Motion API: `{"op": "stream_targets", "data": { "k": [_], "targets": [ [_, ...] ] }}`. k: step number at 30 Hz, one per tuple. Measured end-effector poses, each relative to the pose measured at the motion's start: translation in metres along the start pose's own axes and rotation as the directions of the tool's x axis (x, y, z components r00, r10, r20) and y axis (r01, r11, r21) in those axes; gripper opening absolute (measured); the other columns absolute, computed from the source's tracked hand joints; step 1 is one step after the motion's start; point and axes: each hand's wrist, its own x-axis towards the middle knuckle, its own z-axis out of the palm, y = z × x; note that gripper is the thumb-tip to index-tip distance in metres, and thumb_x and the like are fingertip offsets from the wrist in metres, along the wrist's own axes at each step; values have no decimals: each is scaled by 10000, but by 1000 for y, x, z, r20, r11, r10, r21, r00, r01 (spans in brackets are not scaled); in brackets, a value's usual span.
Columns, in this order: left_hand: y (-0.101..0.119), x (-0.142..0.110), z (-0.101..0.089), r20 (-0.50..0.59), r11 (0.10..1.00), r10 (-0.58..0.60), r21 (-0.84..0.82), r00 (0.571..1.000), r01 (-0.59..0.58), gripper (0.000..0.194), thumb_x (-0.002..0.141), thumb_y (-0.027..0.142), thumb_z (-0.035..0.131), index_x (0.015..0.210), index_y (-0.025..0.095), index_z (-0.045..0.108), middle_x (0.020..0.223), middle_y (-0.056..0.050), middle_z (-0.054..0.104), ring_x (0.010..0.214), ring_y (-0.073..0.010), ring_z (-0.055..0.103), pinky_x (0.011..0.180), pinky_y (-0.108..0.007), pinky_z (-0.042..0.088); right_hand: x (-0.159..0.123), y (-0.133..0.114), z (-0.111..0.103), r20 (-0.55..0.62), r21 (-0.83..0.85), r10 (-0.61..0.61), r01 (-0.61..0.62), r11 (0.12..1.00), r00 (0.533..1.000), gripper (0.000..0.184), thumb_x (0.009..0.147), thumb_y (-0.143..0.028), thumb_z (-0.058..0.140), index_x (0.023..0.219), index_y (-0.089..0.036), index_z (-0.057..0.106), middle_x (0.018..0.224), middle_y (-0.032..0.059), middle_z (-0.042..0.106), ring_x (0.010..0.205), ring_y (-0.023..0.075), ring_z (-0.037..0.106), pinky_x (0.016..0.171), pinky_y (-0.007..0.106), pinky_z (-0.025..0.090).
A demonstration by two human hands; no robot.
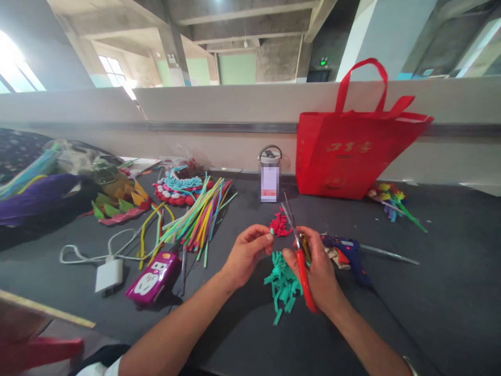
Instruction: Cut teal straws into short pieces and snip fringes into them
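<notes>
My left hand (252, 250) pinches a small teal strip (272, 231) between thumb and fingertips. In my right hand (318, 269) is a pair of scissors (301, 256) with orange-red handles, its blades pointing up and away from me. A brassy piece shows beside the scissors at the fingers; what it is I cannot tell. Under and between the hands lies a loose pile of cut teal strips (282, 282). Just beyond, a smaller heap of red pieces (279, 225) sits close to the blades.
A blue glue gun (352, 253) with a clear stick lies right of my right hand, its cord running forward. Colourful pipe-cleaner-like sticks (203, 214), a purple power strip (154, 278) and a white charger (108, 275) lie left. A red bag (352, 156) and a phone (270, 183) stand behind.
</notes>
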Motion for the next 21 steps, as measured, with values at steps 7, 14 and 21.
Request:
{"op": "stream_targets", "data": {
  "k": [7, 14, 21],
  "targets": [
    [4, 0, -2, -54, 995, 26, -99, 998, -32, 203, 692, 255, 762, 830, 178, 636, 671, 32, 604, 569, -78, 542, 588, -211, 419, -3, 5, 6, 164, -269, -167, 207, 941, 972, 461, 804, -394, 657, 1213, -251, 498, 1150, 89, 619, 1011, 272, 604, 888, 434, 482],
    [1, 0, -2, -11, 993, -6, -118, 1000, 5, 218, 675, 234, 791, 804, 158, 633, 677, 27, 617, 567, -67, 537, 587, -198, 412, -3, 5, 5, 174, -302, -144, 192, 934, 974, 446, 811, -409, 658, 1196, -257, 490, 1104, 74, 630, 986, 269, 612, 850, 411, 489],
    [-3, 3, -5, -3, 988, -11, -152, 1000, 10, 229, 673, 213, 802, 803, 153, 624, 670, 29, 623, 550, -63, 538, 584, -201, 417, -4, 4, 4, 181, -325, -139, 193, 926, 974, 425, 830, -429, 638, 1193, -255, 502, 1043, 64, 653, 928, 259, 636, 797, 381, 499]
  ]
}}
